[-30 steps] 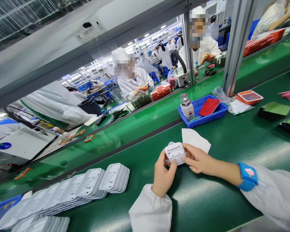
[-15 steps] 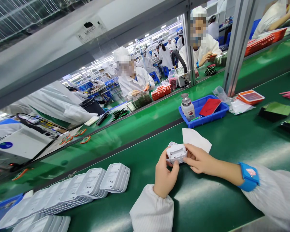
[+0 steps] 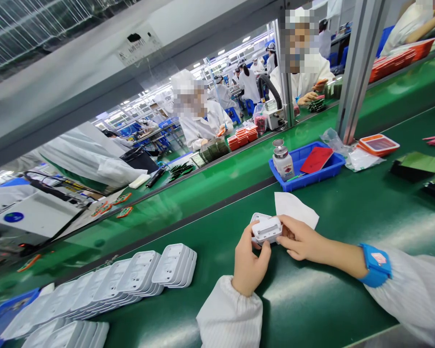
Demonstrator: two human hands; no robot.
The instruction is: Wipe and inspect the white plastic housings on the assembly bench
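White casing's pinched between the left hand [image 3: 250,258] and right hand [image 3: 299,237], over the desk [image 3: 311,295], between its near and far edges. Looks like a close-handling step; next move probably calls for steady fingers. White sheet [image 3: 299,208] just beyond.

No text is legible. The label [image 3: 139,47] on the overhead beam [image 3: 76,82] carries blurred print; the bottle [image 3: 282,163] shows a red diamond mark [image 3: 288,170]; the machine [image 3: 45,217], a blue round emblem [image 3: 13,217].
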